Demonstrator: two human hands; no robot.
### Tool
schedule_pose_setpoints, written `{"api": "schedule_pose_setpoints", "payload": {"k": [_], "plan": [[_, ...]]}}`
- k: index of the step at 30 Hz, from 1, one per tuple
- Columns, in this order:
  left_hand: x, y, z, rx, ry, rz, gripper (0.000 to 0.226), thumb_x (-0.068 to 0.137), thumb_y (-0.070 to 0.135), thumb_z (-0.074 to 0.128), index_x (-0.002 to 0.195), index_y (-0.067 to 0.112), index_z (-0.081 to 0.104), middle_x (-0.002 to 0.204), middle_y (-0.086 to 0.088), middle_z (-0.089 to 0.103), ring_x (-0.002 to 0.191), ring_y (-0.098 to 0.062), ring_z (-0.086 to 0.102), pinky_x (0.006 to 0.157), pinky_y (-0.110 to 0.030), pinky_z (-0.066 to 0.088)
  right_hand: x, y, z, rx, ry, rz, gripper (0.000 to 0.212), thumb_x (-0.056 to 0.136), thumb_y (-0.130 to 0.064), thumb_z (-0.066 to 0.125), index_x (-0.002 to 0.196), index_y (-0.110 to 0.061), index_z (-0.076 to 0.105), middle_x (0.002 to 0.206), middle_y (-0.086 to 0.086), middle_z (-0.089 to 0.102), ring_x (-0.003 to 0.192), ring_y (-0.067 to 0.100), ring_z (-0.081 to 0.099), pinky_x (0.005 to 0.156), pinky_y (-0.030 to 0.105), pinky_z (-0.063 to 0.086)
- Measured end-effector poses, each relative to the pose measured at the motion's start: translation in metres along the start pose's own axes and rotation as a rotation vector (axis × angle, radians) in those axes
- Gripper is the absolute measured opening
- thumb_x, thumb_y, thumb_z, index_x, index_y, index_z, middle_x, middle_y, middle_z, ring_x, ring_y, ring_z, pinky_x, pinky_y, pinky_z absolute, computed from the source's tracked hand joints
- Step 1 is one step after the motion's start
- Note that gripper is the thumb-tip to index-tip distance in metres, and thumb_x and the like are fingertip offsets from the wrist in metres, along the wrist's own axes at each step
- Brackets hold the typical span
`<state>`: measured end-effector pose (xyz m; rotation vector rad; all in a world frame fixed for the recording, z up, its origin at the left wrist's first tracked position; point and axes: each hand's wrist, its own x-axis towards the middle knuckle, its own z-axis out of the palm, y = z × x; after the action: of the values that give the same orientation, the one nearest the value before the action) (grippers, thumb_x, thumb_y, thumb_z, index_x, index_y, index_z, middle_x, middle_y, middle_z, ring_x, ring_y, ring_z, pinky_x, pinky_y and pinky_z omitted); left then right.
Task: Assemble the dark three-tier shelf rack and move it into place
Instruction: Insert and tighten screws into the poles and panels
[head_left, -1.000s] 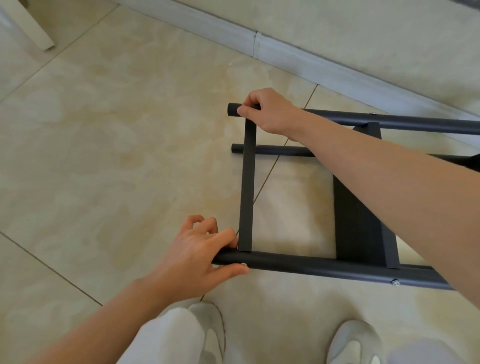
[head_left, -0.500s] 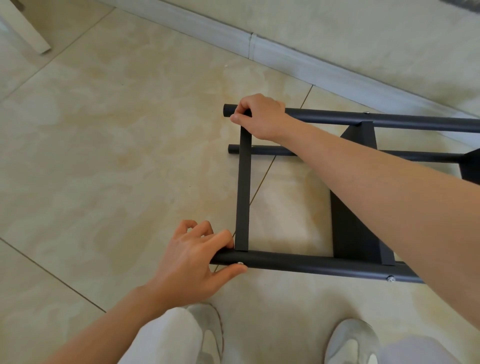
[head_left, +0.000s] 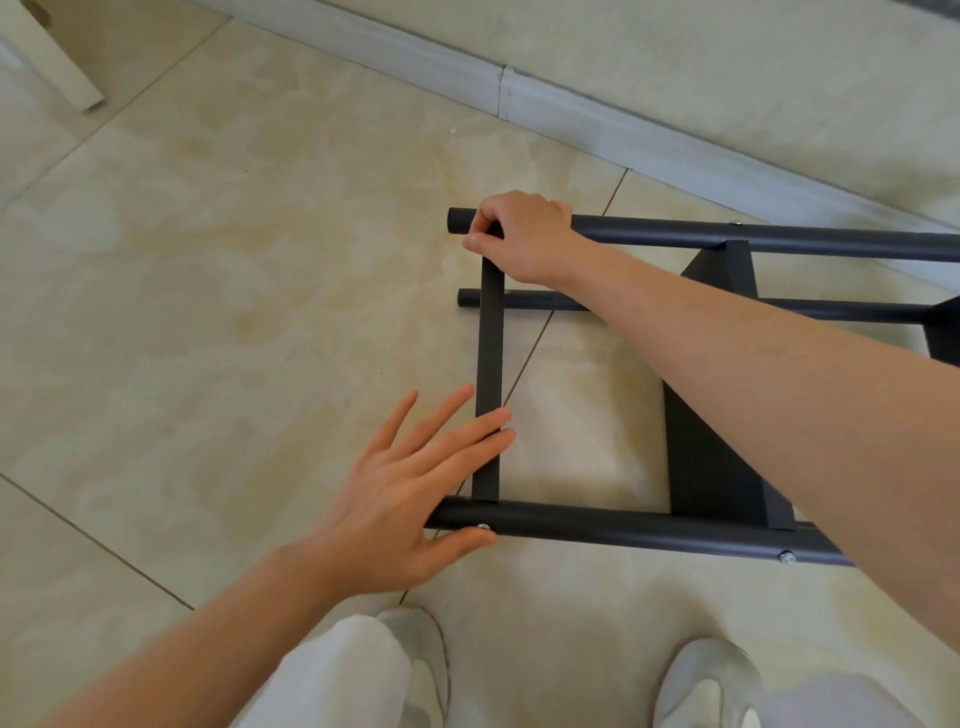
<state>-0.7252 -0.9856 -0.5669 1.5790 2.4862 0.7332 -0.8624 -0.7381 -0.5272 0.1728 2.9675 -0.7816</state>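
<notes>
Rack (head_left: 711, 441) lies sideways; right hand (head_left: 524, 236) grips its far tube (head_left: 675, 235), left hand (head_left: 395, 514) rests spread flat on near tube (head_left: 597, 527).

Beige marbled floor tiles (head_left: 208, 312), pale grey skirting board (head_left: 571, 119), white furniture leg (head_left: 52, 57) at top left

Three round poles (head_left: 623, 530), one flat crossbar (head_left: 491, 353), two hands (head_left: 395, 509), two shoes (head_left: 706, 686), three screws (head_left: 483, 527).

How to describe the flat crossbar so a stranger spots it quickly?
A dark rack lies sideways on the tiled floor. At its end, between the left hand and right hand, one crossbar joins two round tubes. Only it is flat and narrow.
</notes>
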Motion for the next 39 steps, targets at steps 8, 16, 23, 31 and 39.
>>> {"api": "schedule_pose_setpoints", "payload": {"k": [8,16,23,31,39], "plan": [[0.004,-0.009,0.003,-0.068,0.037,0.084,0.062,0.096,0.054,0.059,0.144,0.015,0.054,0.157,0.001,0.043,0.152,-0.026,0.026,0.123,-0.052,0.023,-0.001,-0.001,0.001,0.04,0.005,-0.002,0.013,0.097,-0.038,0.056,0.092,-0.027,0.062,0.101,-0.01,0.065,0.095,0.014,0.053,0.092,0.036,0.024],[0.003,-0.007,0.013,-0.128,0.101,0.088,0.058,0.095,0.045,0.065,0.14,0.01,0.056,0.153,-0.006,0.048,0.15,-0.032,0.03,0.117,-0.055,0.035,-0.013,0.0,0.002,0.162,0.117,-0.021,0.015,0.094,-0.035,0.062,0.088,-0.022,0.069,0.101,-0.008,0.069,0.108,0.014,0.057,0.102,0.036,0.033],[0.002,-0.006,0.017,-0.144,0.14,0.087,0.057,0.097,0.046,0.062,0.141,0.01,0.054,0.152,-0.006,0.049,0.149,-0.035,0.032,0.113,-0.059,0.038,-0.099,0.002,0.004,0.378,0.312,-0.144,0.008,0.091,-0.026,0.068,0.085,-0.021,0.067,0.099,-0.012,0.062,0.103,0.006,0.05,0.092,0.022,0.034],[0.0,-0.009,0.021,-0.128,0.148,0.097,0.057,0.096,0.045,0.063,0.142,0.012,0.054,0.153,-0.005,0.049,0.149,-0.035,0.032,0.113,-0.06,0.038,-0.196,0.045,0.017,0.446,-0.132,0.169,0.008,0.087,-0.029,0.071,0.09,-0.037,0.071,0.084,-0.016,0.071,0.085,-0.001,0.063,0.073,0.015,0.052],[0.0,-0.006,0.022,-0.155,0.165,0.078,0.056,0.096,0.043,0.064,0.139,0.009,0.056,0.151,-0.008,0.05,0.148,-0.036,0.033,0.113,-0.057,0.04,-0.186,0.033,0.023,0.541,-0.52,0.141,0.011,0.091,-0.021,0.069,0.096,-0.028,0.076,0.082,-0.016,0.075,0.078,-0.004,0.066,0.072,0.008,0.05]]}}
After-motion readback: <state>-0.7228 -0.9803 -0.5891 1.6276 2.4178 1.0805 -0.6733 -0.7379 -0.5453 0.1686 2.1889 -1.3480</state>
